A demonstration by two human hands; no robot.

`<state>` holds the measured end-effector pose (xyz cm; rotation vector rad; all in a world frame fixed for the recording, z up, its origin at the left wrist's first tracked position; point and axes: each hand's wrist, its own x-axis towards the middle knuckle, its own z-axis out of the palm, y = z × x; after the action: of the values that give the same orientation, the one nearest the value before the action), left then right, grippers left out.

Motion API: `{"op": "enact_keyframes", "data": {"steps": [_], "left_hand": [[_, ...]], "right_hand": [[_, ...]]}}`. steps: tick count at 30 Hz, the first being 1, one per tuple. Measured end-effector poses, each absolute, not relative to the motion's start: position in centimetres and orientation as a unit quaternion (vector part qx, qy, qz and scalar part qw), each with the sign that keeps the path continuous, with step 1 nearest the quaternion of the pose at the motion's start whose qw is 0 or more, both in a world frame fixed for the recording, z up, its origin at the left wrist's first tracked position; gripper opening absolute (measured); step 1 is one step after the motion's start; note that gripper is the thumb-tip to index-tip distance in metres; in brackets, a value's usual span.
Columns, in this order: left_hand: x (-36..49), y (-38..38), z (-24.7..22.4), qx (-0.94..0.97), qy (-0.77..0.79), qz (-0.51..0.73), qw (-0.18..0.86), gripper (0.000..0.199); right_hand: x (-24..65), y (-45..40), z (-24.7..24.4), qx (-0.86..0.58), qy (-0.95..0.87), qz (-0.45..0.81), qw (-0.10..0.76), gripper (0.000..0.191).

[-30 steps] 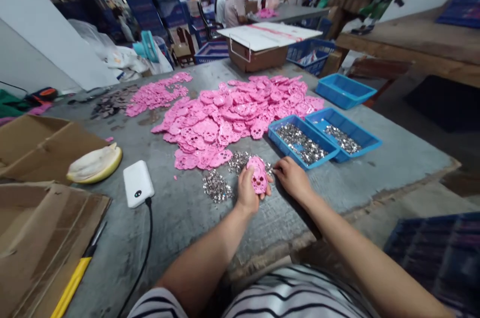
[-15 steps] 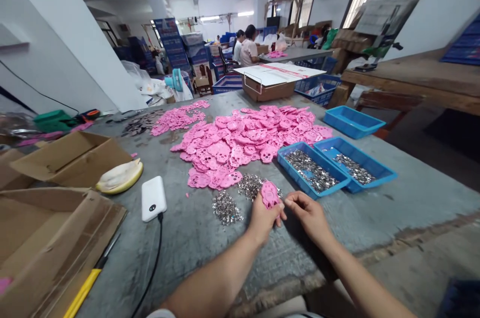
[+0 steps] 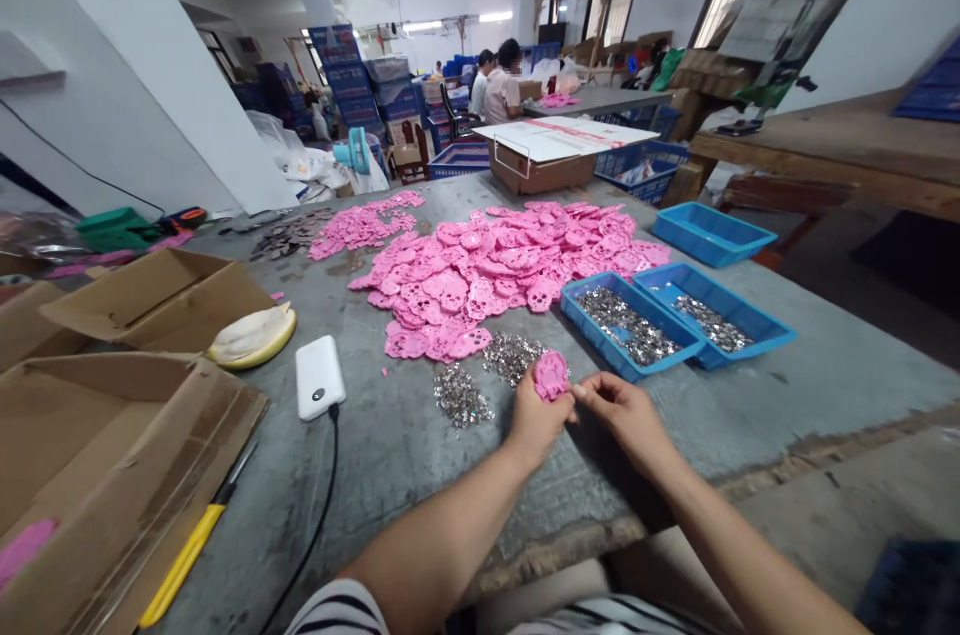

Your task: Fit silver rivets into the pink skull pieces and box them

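My left hand (image 3: pixel 537 422) is closed around a pink skull-shaped piece (image 3: pixel 551 376), held above the grey table. Close against its right side, my right hand (image 3: pixel 616 407) has its thumb and forefinger pinched at the piece's lower edge; whatever lies between those fingertips is too small to make out. Beyond the hands spreads a large heap of pink pieces (image 3: pixel 480 265). Two small piles of shiny metal bits, one nearer (image 3: pixel 460 397) and one farther (image 3: pixel 511 357), lie beside my left hand. More metal bits fill parts of two blue trays (image 3: pixel 637 370) (image 3: pixel 750 352) on the right.
A third blue tray (image 3: pixel 712 235) stands behind. To the left are a white power bank (image 3: pixel 319 377) with a black cable, a yellow-rimmed peel (image 3: pixel 253 335), cardboard boxes (image 3: pixel 135 475) and a yellow-handled cutter (image 3: pixel 184 560). People sit at a far table.
My right hand has come in to the left, its fingertips now meeting the pink piece and left fingers. The pink piece has tilted, and the whole view has shifted slightly.
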<state>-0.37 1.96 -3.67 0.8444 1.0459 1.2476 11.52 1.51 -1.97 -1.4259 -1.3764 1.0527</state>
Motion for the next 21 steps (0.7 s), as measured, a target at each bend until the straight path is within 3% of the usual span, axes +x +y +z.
{"op": "enact_keyframes", "data": {"steps": [9,12,21], "left_hand": [[-0.8,2.0,-2.6,0.251,0.318,0.522,0.75,0.033],[-0.9,1.8,-2.5,0.214,0.298,0.528,0.766,0.029],[-0.9,1.3,-2.6,0.244,0.233,0.526,0.781,0.052]], "right_hand": [[11.3,1.7,-1.9,-0.553,-0.431,0.474,0.534,0.032],[10.9,1.4,-1.8,-0.534,-0.431,0.486,0.541,0.028],[10.8,0.6,-2.7,-0.553,-0.416,0.44,0.572,0.019]]}}
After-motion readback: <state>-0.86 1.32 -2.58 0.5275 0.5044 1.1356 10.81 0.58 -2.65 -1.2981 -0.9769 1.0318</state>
